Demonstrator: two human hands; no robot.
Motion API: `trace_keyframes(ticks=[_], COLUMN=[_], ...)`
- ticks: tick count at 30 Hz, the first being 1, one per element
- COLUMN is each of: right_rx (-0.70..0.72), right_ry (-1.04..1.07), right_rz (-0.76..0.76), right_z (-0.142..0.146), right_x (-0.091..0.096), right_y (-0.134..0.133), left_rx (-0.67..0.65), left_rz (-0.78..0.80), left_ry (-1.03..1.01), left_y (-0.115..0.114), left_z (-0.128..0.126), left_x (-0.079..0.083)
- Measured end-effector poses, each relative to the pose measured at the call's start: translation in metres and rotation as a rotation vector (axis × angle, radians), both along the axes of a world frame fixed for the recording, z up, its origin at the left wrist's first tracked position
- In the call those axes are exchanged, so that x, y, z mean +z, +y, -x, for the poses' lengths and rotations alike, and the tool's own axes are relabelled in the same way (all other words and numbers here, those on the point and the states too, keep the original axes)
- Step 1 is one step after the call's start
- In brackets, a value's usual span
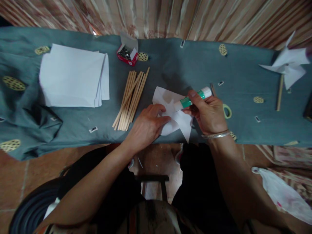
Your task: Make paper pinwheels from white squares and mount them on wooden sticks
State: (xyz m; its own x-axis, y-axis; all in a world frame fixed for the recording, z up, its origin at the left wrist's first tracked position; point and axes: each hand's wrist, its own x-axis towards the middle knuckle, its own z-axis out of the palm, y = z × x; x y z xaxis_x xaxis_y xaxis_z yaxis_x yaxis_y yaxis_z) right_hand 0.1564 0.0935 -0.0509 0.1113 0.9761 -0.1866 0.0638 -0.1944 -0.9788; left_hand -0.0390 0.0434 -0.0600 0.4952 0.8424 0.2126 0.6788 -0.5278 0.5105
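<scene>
A white paper pinwheel [184, 122] with folded blades lies near the table's front edge. My left hand [148, 125] is closed on its left side, thumb and fingers at the paper near the centre. In my right hand [207, 112] is a green and white glue stick [195, 98], tilted so that its lower end meets the paper around the middle. Whether the stick's tip is capped I cannot tell. Green-handled scissors [227, 111] lie partly hidden behind my right hand.
Several wooden sticks [130, 100] lie left of my left hand, below a red box of small metal pieces [127, 53]. White paper sheets [73, 76] are stacked farther left. A pinwheel on a stick [287, 63] rests at the far right of the cloth-covered table [146, 78].
</scene>
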Motion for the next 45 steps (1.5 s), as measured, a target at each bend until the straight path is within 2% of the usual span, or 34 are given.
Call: trace_keyframes(ticks=[5, 11, 16, 19, 28, 35, 39, 42, 45], right_rx=[0.041, 0.092, 0.122, 0.115, 0.251, 0.318, 0.375, 0.353, 0.228], right_ry=[0.033, 0.36, 0.503, 0.528, 0.402, 0.093, 0.023, -0.006, -0.095], right_rz=[-0.031, 0.033, 0.064, 0.104, 0.04, -0.095, -0.134, -0.213, -0.29], right_z=[0.002, 0.021, 0.038, 0.046, 0.065, 0.065, 0.065, 0.053, 0.029], right_x=[0.006, 0.015, 0.016, 0.018, 0.017, 0.016, 0.017, 0.022, 0.026], right_y=[0.0, -0.006, -0.006, -0.008, -0.014, -0.02, -0.026, -0.026, -0.024], left_rx=[0.003, 0.054, 0.235, 0.314, 0.317, 0.296, 0.261, 0.312, 0.428], left_rz=[0.002, 0.029, 0.159, 0.214, 0.215, 0.178, 0.171, 0.147, 0.063], left_ry=[-0.043, -0.178, -0.462, -0.551, -0.533, -0.481, -0.475, -0.416, -0.224], left_y=[-0.002, -0.008, -0.006, -0.005, -0.006, -0.01, -0.011, -0.009, -0.007], left_z=[0.001, 0.001, 0.011, 0.02, 0.032, 0.032, 0.034, 0.05, 0.077], left_x=[0.0, -0.002, 0.001, 0.006, 0.01, 0.008, 0.013, 0.017, 0.017])
